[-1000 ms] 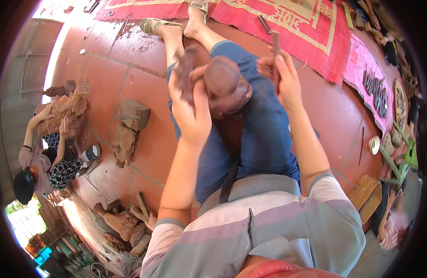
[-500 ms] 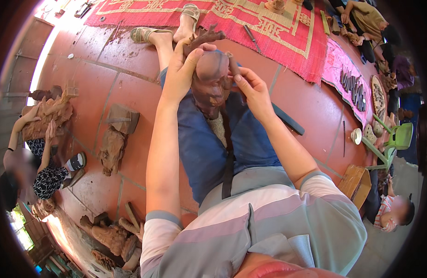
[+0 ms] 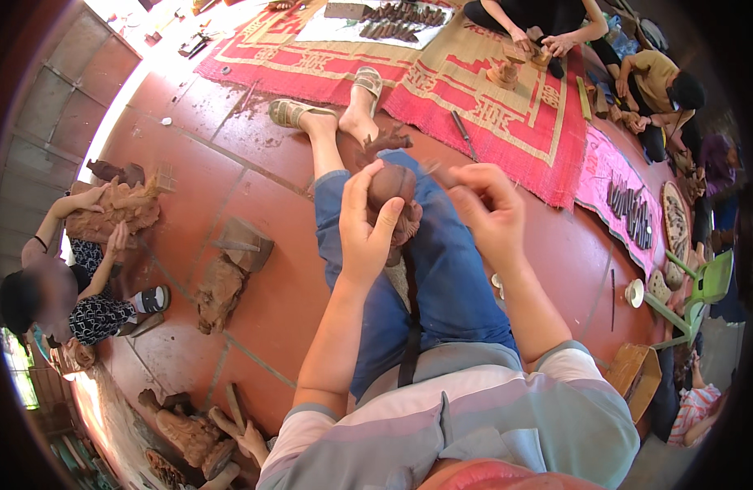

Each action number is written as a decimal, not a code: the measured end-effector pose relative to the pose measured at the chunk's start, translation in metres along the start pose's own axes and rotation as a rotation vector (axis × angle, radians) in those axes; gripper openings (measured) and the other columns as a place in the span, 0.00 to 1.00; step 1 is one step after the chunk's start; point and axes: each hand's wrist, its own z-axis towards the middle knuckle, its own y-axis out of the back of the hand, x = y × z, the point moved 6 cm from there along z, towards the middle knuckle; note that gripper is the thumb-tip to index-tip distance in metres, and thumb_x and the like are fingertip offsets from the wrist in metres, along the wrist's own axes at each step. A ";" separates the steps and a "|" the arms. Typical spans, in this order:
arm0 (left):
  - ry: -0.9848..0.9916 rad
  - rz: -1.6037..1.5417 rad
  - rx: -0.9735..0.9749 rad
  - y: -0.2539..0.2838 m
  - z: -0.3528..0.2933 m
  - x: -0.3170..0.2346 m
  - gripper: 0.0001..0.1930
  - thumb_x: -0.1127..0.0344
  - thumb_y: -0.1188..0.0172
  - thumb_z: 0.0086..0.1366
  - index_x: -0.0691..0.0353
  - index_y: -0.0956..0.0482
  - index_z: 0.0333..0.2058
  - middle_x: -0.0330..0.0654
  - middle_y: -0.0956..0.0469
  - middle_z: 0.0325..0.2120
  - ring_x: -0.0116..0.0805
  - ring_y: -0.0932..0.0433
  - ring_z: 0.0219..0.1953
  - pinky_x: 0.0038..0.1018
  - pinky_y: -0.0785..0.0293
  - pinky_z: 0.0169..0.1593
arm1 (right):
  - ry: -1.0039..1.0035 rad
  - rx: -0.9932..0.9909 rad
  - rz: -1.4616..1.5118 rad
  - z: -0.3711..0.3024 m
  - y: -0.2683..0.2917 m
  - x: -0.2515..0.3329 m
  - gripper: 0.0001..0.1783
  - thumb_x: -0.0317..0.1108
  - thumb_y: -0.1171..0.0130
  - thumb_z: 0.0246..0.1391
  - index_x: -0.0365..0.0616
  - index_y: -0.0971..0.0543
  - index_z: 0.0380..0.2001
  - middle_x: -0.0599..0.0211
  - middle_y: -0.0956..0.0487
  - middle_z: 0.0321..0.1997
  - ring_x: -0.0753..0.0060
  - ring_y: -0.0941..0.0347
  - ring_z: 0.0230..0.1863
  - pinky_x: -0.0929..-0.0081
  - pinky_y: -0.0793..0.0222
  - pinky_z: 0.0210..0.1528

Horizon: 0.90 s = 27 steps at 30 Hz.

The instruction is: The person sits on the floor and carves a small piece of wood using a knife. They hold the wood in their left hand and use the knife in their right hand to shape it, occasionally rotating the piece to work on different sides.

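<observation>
In my left hand point(image 3: 364, 233), a carved reddish-brown wooden figure point(image 3: 390, 184) stands above my lap, between my blue-trousered legs. The thumb and fingers wrap round its smooth rounded top. A branching carved piece point(image 3: 385, 143) juts up at its far side, and its lower part is partly hidden by my hand. Apart from the figure, to its right, is my right hand point(image 3: 492, 208), with its fingers curled and pressed together. Motion smears its fingertips, so whatever they hold, if anything, cannot be made out.
Carved wood blocks point(image 3: 229, 278) lie on the red tiles to my left, near another person working a carving point(image 3: 115, 214). Red mats point(image 3: 507, 122) spread ahead, with a chisel-like tool point(image 3: 464, 135). Dark tools rest on a pink cloth point(image 3: 593, 175). A green chair point(image 3: 707, 282) and wooden box point(image 3: 634, 376) stand right.
My right hand has come away from the figure and moved right. The view has shifted, bringing more of the mats and people ahead into sight. My left hand still holds the figure.
</observation>
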 end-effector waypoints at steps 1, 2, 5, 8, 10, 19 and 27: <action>0.060 -0.040 0.002 0.005 0.000 0.005 0.21 0.61 0.50 0.65 0.67 0.34 0.53 0.47 0.33 0.49 0.35 0.35 0.53 0.28 0.41 0.56 | 0.113 0.065 -0.123 0.002 -0.018 0.011 0.11 0.28 0.38 0.46 0.45 0.21 0.36 0.74 0.25 0.36 0.84 0.29 0.29 0.85 0.35 0.27; 0.119 -0.087 0.010 0.008 0.000 0.011 0.21 0.59 0.52 0.66 0.67 0.34 0.52 0.47 0.33 0.48 0.37 0.34 0.51 0.28 0.40 0.55 | 0.227 0.121 -0.253 0.002 -0.033 0.024 0.10 0.29 0.38 0.46 0.46 0.21 0.36 0.72 0.25 0.39 0.80 0.26 0.30 0.82 0.32 0.29; 0.112 -0.098 -0.002 0.014 -0.001 0.015 0.23 0.54 0.61 0.69 0.66 0.33 0.53 0.51 0.32 0.48 0.40 0.34 0.51 0.30 0.41 0.55 | 0.232 0.108 -0.379 0.015 -0.062 0.029 0.07 0.38 0.40 0.48 0.51 0.20 0.31 0.69 0.23 0.34 0.64 0.25 0.31 0.71 0.30 0.32; 0.105 -0.043 0.037 0.007 0.004 0.010 0.25 0.53 0.63 0.69 0.71 0.35 0.53 0.53 0.34 0.51 0.42 0.35 0.53 0.31 0.43 0.57 | 0.088 0.089 -0.531 0.042 -0.065 0.034 0.07 0.33 0.38 0.47 0.43 0.20 0.30 0.63 0.22 0.26 0.75 0.25 0.28 0.79 0.32 0.30; 0.103 0.066 0.019 0.009 -0.006 0.015 0.27 0.51 0.62 0.69 0.72 0.35 0.53 0.53 0.34 0.51 0.42 0.36 0.54 0.32 0.44 0.58 | -0.095 0.210 -0.455 0.032 -0.057 0.022 0.09 0.40 0.42 0.48 0.50 0.20 0.30 0.64 0.22 0.25 0.65 0.25 0.29 0.71 0.31 0.31; 0.150 0.074 -0.065 0.001 0.002 0.018 0.31 0.45 0.62 0.67 0.71 0.36 0.53 0.51 0.35 0.46 0.40 0.35 0.50 0.33 0.40 0.54 | -0.007 0.281 -0.530 0.036 -0.052 0.027 0.12 0.45 0.46 0.51 0.52 0.20 0.32 0.62 0.22 0.30 0.56 0.25 0.32 0.63 0.30 0.32; 0.092 -0.003 0.012 -0.005 -0.005 0.014 0.35 0.51 0.45 0.62 0.71 0.45 0.58 0.50 0.37 0.54 0.38 0.38 0.55 0.31 0.44 0.58 | 0.194 0.187 -0.565 0.028 -0.050 0.035 0.07 0.39 0.42 0.49 0.54 0.21 0.33 0.70 0.26 0.32 0.63 0.26 0.30 0.68 0.30 0.29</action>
